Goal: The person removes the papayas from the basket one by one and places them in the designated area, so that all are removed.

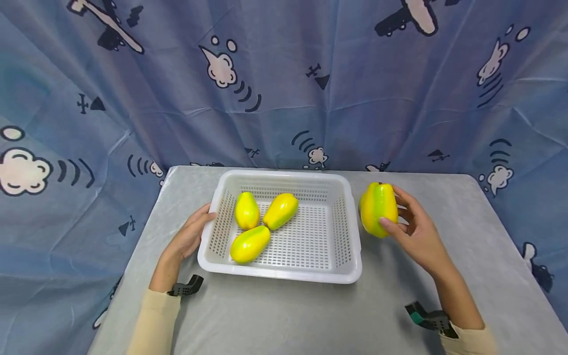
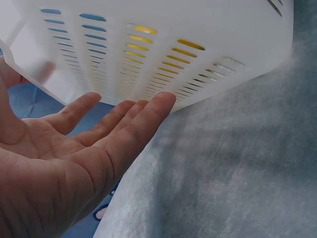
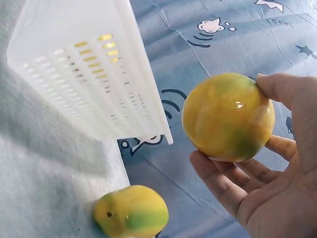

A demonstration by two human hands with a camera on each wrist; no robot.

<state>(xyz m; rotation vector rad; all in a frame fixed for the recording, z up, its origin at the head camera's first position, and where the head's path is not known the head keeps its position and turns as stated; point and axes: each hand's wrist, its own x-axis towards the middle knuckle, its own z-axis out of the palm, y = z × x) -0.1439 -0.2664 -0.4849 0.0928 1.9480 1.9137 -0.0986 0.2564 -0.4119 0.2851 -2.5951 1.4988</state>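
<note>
My right hand holds a yellow-green papaya right of the basket, thumb on one side and fingers on the other. In the right wrist view this papaya is raised, and a second papaya lies on the table below it. The head view mostly hides that second one behind the held one. The left hand grips the left rim of the white plastic basket, its thumb over the rim and its fingers along the outer wall. Inside lie three papayas, grouped toward the left.
A grey cloth covers the table. Behind and around it hangs a blue printed curtain. Slots perforate the basket's walls and floor. Both wrists wear dark straps.
</note>
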